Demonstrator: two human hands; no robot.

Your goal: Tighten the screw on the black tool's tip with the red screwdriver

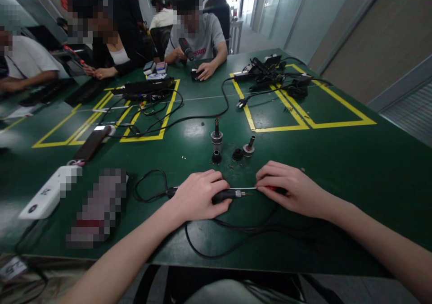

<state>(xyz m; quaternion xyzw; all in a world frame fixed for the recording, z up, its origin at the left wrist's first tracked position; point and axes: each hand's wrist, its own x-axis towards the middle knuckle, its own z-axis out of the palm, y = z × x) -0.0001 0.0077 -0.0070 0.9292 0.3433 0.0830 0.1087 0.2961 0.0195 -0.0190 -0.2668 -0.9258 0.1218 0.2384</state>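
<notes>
The left hand (199,196) is wrapped over the black handle of a corded soldering iron (227,195), fingers curled round it and pressing it to the green table (337,160). The right hand (290,189) pinches a thin screwdriver (266,188) by its red grip, with the bare metal shaft running out leftward from the fingers. Both tools lie along one line, left to right across the table edge nearest the person, and the shaft's end meets the iron's tip just between the two hands (touching or a hair apart, I cannot tell). The iron's black cord (216,236) loops back under the wrists.

Just beyond the knuckles stand small metal fittings (216,137), two upright and a couple of dark round caps beside them. Yellow tape (280,127) marks out rectangles farther back. To the left lies a white box (45,196); its marking is too small to read. Across the table a person in a grey shirt shows red letters ending "ssup".
</notes>
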